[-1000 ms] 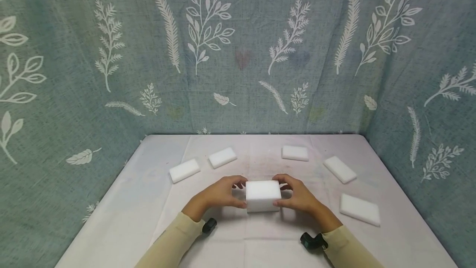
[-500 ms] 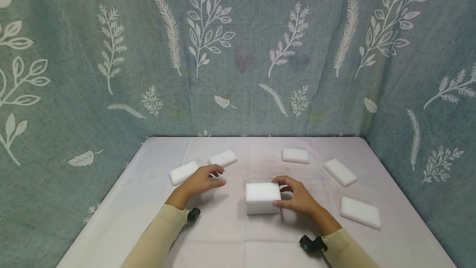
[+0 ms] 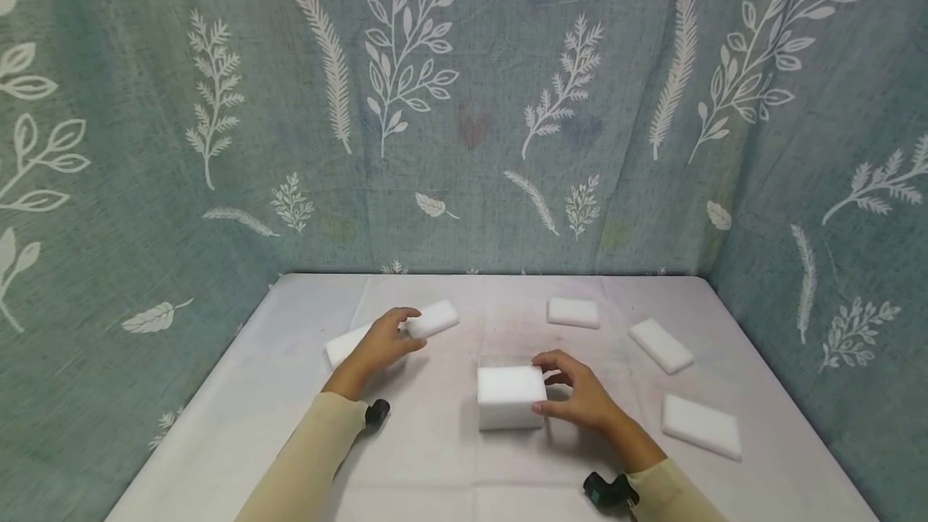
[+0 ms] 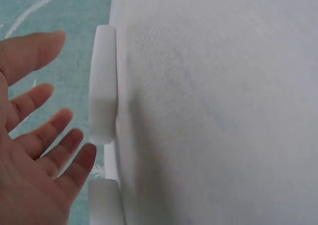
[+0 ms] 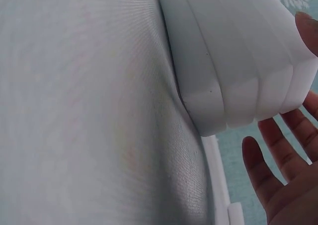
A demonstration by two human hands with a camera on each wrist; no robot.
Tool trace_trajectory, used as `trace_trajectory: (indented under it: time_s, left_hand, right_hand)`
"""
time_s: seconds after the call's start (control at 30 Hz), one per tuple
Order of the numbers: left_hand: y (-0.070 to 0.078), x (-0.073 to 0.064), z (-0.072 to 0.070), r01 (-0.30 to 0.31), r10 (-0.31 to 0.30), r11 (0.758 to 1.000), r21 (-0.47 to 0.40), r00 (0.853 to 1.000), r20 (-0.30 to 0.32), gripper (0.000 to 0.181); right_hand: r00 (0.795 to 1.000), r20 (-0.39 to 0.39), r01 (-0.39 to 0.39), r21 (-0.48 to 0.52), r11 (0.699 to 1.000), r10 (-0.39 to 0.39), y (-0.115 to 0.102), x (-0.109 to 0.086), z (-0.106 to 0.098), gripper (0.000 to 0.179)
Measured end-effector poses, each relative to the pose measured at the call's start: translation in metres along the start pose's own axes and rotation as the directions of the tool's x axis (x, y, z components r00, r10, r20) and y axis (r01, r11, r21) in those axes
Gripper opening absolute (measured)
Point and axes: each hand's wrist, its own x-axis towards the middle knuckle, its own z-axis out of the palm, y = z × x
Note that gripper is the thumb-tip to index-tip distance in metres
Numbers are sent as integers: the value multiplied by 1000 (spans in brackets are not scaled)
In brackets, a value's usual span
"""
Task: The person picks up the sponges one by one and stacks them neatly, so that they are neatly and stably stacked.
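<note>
In the head view, a neat stack of white foam sponges (image 3: 510,398) sits near the middle of the table. My right hand (image 3: 582,398) pinches its right end, thumb at the front corner and fingers behind. The right wrist view shows several layers in the stack (image 5: 233,61), one flat upon another. My left hand (image 3: 384,345) is raised over the left side, fingers apart and holding nothing. It partly covers one loose sponge (image 3: 344,345), and its fingertips overlap the near edge of another sponge (image 3: 435,318). From the left wrist, a sponge (image 4: 103,86) stands just beyond the spread fingers.
Three more loose sponges lie to the right: one at the back (image 3: 573,312), one angled (image 3: 661,345) and one nearer the front (image 3: 701,425). A pale cloth covers the table (image 3: 435,466). Leaf-patterned fabric walls (image 3: 464,208) rise behind and at both sides.
My left hand has let go of the stack's left end and moved left and away toward the two loose sponges. My right hand stays at the stack.
</note>
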Motion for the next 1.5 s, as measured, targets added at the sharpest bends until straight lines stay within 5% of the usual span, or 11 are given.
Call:
trace_trajectory:
  time_s: [0.4,0.63,0.93,1.27,1.5]
  left_hand:
    - [-4,20,1,78,-82,995,56,995,64,76]
    - [-4,27,-3,64,-68,983,174,998,17,75]
    - [-7,27,0,133,-136,959,252,991,-5,75]
    - [-11,27,0,112,-109,971,209,994,-26,72]
    - [6,21,-4,37,-37,999,4,998,-51,67]
  right_hand:
    - [1000,-5,-15,8,1000,15,2,0,0,58]
    - [1000,-3,-23,24,999,23,-1,1,0,57]
    - [1000,-10,-28,17,999,28,0,1,2,58]
    - [999,-14,-37,18,999,37,2,1,3,56]
    - [999,-17,-32,7,999,32,-1,1,2,54]
